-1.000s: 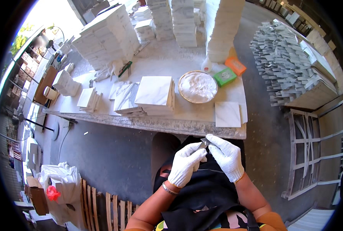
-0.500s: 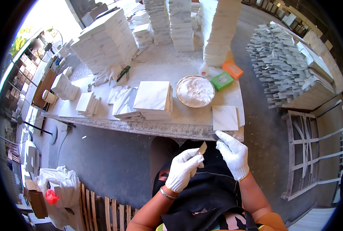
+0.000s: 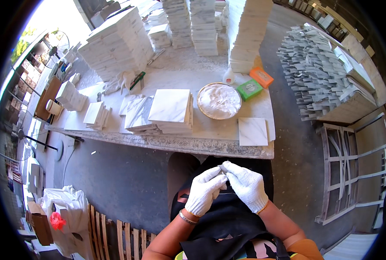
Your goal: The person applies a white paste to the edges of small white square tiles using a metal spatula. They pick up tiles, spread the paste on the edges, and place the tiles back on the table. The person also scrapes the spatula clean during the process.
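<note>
Before the bench (image 3: 258,107), my knit-gloved left grip (image 3: 204,193) pinches one thin flat piece (image 3: 221,168); whether right grip (image 3: 246,183) holds, I cannot tell.

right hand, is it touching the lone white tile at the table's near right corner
Apart: the head view shows the table's front edge between the gloved right hand and the white tile.
</note>
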Available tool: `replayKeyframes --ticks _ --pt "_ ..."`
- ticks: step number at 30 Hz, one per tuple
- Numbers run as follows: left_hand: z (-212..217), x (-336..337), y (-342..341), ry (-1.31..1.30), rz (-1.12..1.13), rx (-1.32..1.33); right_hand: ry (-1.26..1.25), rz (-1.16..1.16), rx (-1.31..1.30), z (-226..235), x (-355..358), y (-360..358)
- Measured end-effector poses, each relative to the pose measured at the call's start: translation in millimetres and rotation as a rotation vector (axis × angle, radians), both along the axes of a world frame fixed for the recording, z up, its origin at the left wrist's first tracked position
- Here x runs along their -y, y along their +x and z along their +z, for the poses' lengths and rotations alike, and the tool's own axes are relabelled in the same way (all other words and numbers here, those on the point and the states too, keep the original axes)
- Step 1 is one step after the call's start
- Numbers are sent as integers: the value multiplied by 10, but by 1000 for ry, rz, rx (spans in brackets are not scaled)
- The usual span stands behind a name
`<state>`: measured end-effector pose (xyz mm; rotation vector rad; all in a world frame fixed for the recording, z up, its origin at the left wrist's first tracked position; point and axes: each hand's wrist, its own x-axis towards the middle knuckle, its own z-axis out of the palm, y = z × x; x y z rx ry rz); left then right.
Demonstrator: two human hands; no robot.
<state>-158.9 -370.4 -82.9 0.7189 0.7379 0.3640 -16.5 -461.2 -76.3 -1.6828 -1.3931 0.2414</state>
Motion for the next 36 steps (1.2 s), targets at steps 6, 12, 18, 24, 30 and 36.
replayKeyframes --ticks 6,12,18,24,30,36 --pt "47 -15 3 17 -21 -30 41 -74 194 -23 -78 184" --pt "191 13 3 40 28 -17 -11 -55 247 -138 95 174" --pt "54 -5 -6 46 4 -10 -4 -121 -161 115 107 293" --pt "86 15 9 87 -20 -49 22 -105 -90 35 28 208" --pt "58 13 -6 61 15 -19 -27 -163 -159 -33 87 224" --pt "95 19 56 8 16 -12 58 -79 -65 184 22 252"
